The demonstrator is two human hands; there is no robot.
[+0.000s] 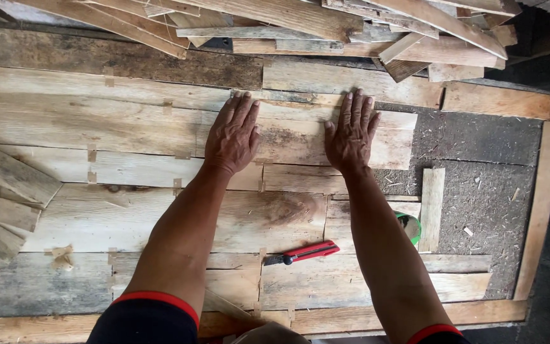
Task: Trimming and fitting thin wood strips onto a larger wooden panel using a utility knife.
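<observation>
My left hand (233,134) and my right hand (351,132) lie flat, palms down, side by side on a pale thin wood sheet (294,137) that sits among several similar sheets laid edge to edge on a framed board. Fingers are spread a little and point away from me. Neither hand grips anything. A red-handled utility knife (303,253) lies on the sheets nearer to me, between my forearms.
A heap of loose wood strips (326,25) lies along the far edge. More offcuts (1,197) are stacked at the left. A bare grey panel (479,185) with a short upright strip (432,207) shows at right, inside a wooden frame (542,191). A green roll (410,226) peeks out beside my right forearm.
</observation>
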